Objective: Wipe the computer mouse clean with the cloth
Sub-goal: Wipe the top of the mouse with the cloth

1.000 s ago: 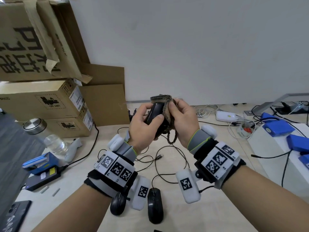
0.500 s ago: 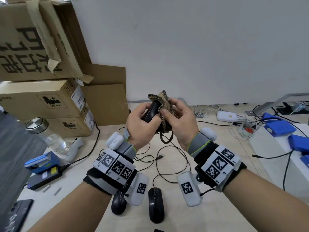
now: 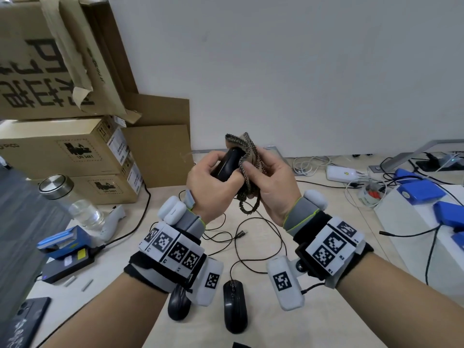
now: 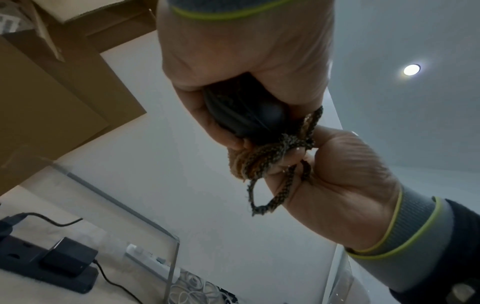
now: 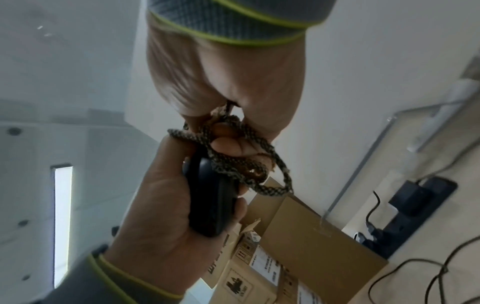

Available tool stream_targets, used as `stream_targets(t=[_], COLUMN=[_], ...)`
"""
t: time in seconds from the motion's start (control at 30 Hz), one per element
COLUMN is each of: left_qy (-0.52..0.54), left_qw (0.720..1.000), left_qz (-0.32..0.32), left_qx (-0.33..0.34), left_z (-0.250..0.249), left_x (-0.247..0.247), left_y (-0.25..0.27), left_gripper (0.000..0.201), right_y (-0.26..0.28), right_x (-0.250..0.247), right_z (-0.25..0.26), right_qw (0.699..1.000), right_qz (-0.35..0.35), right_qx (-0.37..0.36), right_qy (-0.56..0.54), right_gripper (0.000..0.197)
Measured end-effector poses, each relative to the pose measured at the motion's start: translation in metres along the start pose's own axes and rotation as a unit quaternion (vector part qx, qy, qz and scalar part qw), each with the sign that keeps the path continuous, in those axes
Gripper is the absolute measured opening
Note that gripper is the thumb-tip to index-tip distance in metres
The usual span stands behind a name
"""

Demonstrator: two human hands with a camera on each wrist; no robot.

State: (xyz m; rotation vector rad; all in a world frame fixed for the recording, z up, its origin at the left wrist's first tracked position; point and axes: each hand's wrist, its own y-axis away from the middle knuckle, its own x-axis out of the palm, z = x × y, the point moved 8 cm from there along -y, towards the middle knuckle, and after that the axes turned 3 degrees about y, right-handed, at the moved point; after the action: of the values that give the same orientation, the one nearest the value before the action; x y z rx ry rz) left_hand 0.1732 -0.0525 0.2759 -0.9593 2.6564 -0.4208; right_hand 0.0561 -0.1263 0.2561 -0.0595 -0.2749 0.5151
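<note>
I hold a black computer mouse [image 3: 227, 165] up above the table, and my left hand [image 3: 213, 183] grips it from the left, fingers curled round its body [image 4: 244, 115]. A brown speckled cloth [image 3: 247, 156] is bunched in my right hand [image 3: 272, 182], thumb pressing it against the mouse's right side and top end. A loop of the cloth's edge [image 4: 270, 197] hangs down below the hands. The right wrist view shows the mouse [image 5: 210, 197] in the left palm with the cloth [image 5: 233, 162] wrapped over the right fingers. Most of the mouse's far side is hidden.
Two more black mice [image 3: 234, 307] [image 3: 178, 303] lie on the table [image 3: 251, 330] near my wrists, amid thin black cables [image 3: 251, 237]. Cardboard boxes [image 3: 62, 151] stack at the left by a glass jar [image 3: 72, 199]. Blue devices [image 3: 419, 190] and a white charger [image 3: 342, 173] sit at the right.
Both hands have lifted slightly with the mouse. The right hand has drawn the cloth up along the mouse, so that its thumb now presses the cloth nearer the top end.
</note>
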Motion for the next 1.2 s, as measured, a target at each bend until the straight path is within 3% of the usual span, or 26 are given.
stream_targets(t=[0.1, 0.23, 0.4, 0.47, 0.53, 0.67, 0.83, 1.07, 1.13, 1.2], left_qy=[-0.011, -0.001, 0.003, -0.006, 0.015, 0.084, 0.067, 0.099, 0.077, 0.042], left_qw=[1.0, 1.0, 0.999, 0.998, 0.997, 0.99, 0.992, 0.988, 0.99, 0.993], left_qz=[0.002, -0.002, 0.006, 0.025, 0.052, 0.071, 0.082, 0.069, 0.067, 0.067], left_qx=[0.01, 0.002, -0.047, -0.051, -0.06, -0.085, -0.074, -0.099, -0.099, -0.086], left_z=[-0.001, 0.0, 0.01, 0.01, 0.007, 0.003, 0.001, 0.0, 0.002, 0.004], left_x=[0.001, 0.003, 0.004, 0.004, 0.008, 0.013, 0.016, 0.013, 0.012, 0.012], left_y=[0.001, 0.001, 0.001, 0.001, 0.005, 0.009, 0.012, 0.01, 0.009, 0.008], left_gripper=[0.022, 0.019, 0.02, 0.022, 0.026, 0.033, 0.023, 0.025, 0.023, 0.022], right_y=[-0.002, -0.005, -0.005, -0.004, -0.004, 0.001, -0.003, 0.0, 0.002, 0.004], right_x=[-0.005, -0.006, -0.004, -0.004, -0.004, -0.001, -0.01, -0.004, -0.002, 0.001], right_z=[0.005, 0.007, 0.002, 0.001, 0.003, 0.006, 0.002, -0.008, -0.005, 0.0], right_qw=[0.998, 0.996, 0.992, 0.989, 0.997, 0.997, 0.997, 0.986, 0.989, 0.998], right_qz=[-0.035, -0.06, -0.019, 0.0, 0.017, 0.001, -0.057, 0.017, 0.034, 0.033], right_qx=[-0.034, -0.025, 0.081, 0.092, 0.053, -0.024, -0.009, 0.109, 0.092, 0.04], right_qy=[0.046, 0.062, -0.094, -0.117, -0.062, 0.074, 0.058, -0.125, -0.113, -0.035], right_gripper=[0.024, 0.016, 0.02, 0.018, 0.016, 0.038, 0.015, 0.019, 0.015, 0.019])
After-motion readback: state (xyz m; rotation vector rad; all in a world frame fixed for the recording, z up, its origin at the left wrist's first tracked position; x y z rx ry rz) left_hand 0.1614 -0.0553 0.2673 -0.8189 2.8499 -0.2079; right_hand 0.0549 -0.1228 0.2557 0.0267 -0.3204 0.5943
